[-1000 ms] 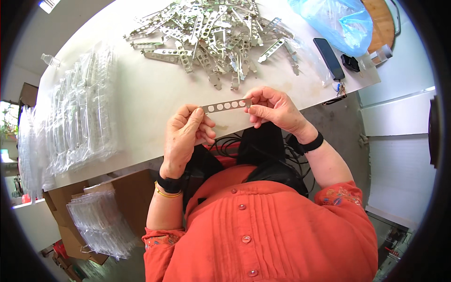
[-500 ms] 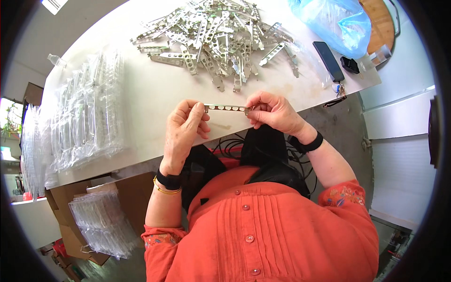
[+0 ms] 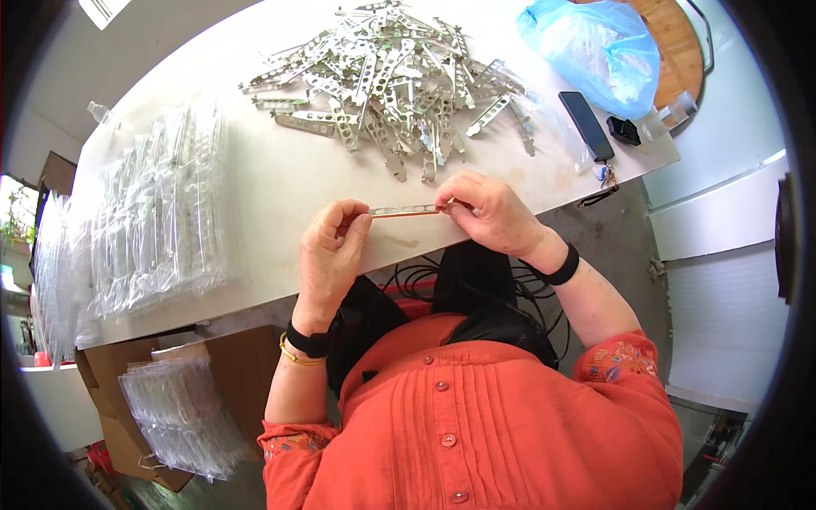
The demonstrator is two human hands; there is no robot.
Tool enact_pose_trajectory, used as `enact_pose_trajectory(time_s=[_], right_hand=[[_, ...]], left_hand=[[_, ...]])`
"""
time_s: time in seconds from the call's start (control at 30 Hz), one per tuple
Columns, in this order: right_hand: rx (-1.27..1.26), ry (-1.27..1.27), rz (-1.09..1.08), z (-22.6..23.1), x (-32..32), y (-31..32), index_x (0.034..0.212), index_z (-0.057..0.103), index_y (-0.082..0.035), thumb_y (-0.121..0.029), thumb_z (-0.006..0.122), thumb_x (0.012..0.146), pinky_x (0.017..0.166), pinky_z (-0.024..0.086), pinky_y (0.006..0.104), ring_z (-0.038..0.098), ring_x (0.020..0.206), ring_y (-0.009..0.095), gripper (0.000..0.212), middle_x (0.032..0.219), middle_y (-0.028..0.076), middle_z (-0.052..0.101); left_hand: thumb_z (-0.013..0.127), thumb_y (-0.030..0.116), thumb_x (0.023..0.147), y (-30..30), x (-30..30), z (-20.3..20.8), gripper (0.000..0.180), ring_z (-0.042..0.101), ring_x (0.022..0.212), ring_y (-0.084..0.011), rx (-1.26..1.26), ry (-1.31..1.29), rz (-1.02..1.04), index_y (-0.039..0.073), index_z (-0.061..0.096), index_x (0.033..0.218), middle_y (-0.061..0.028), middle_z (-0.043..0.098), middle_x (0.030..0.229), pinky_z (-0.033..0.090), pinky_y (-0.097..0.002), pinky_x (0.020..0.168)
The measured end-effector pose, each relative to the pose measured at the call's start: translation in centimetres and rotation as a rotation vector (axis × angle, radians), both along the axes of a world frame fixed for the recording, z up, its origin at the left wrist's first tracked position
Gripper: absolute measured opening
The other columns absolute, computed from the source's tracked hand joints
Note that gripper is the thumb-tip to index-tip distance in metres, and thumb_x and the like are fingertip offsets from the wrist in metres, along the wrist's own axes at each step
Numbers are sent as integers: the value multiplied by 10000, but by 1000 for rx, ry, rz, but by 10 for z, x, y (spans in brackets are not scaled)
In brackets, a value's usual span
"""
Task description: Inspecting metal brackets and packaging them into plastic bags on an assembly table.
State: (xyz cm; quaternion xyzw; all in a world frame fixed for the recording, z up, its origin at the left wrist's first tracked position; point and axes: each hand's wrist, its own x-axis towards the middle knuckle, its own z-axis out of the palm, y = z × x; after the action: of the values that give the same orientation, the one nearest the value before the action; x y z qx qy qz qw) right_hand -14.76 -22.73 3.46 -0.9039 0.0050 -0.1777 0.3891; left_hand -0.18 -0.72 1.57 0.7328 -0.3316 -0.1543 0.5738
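A slim perforated metal bracket (image 3: 406,211) is held level between my two hands, above the near edge of the white table (image 3: 280,183). My left hand (image 3: 333,251) pinches its left end between thumb and fingers. At the other end, my right hand (image 3: 493,212) has it pinched in the same way, the fingers hiding the tip. Beyond my hands lies a large heap of similar metal brackets (image 3: 395,76), loosely tangled, some poking out toward me.
Clear plastic bags (image 3: 161,212) holding brackets cover the table's left side. At the right are a blue plastic bag (image 3: 599,51), a phone (image 3: 585,125), a black case (image 3: 623,130) and keys (image 3: 604,175). Below on the left, a cardboard box (image 3: 242,365) holds more plastic packs (image 3: 183,412).
Both hands have come slightly lower in the picture with the bracket. It has turned about its length, so its row of holes now shows much narrower. Both pinches remain.
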Motion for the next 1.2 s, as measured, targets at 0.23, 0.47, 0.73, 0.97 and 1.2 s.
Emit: enact_pose_trajectory(time_s=[0.23, 0.47, 0.73, 0.97, 1.2], right_hand=[[-22, -38, -71, 2, 1, 2, 1043, 672, -47, 1, 608, 871, 730, 533, 340, 668, 844, 276, 190, 949, 129, 663], [549, 682, -82, 33, -84, -12, 1062, 673, -33, -134, 646, 956, 684, 499, 259, 605, 772, 72, 149, 859, 8, 673], [464, 1004, -64, 20, -164, -4, 1082, 683, -34, -271, 672, 968, 787, 518, 293, 634, 879, 123, 264, 958, 48, 701], [725, 643, -381, 21, -191, -5, 946, 666, -30, -212, 674, 962, 746, 511, 256, 632, 799, 117, 182, 893, 27, 689], [786, 1312, -223, 45, -213, -22, 922, 700, 14, -188, 567, 966, 628, 573, 286, 695, 749, 144, 246, 863, 77, 722]], left_hand=[[665, -11, 904, 3, 2, -13, 100, 640, 848, -223, 1, -482, 75, 4, 670, 1002, -95, 691, 927, 511, -313, 766], [652, -30, 897, 9, -1, -19, 94, 634, 914, -242, -22, -494, 123, 22, 664, 974, -86, 701, 953, 506, -334, 806], [663, -36, 875, 3, -3, -21, 103, 616, 937, -302, 26, -684, 143, 27, 650, 956, -105, 689, 972, 482, -387, 883], [667, -20, 878, 1, -6, -17, 194, 608, 940, -299, 75, -641, 131, 30, 667, 1065, -114, 680, 975, 484, -394, 874], [675, 15, 883, -4, -7, -16, 195, 598, 943, -306, 132, -746, 103, 36, 685, 1077, -116, 665, 992, 483, -400, 862]])
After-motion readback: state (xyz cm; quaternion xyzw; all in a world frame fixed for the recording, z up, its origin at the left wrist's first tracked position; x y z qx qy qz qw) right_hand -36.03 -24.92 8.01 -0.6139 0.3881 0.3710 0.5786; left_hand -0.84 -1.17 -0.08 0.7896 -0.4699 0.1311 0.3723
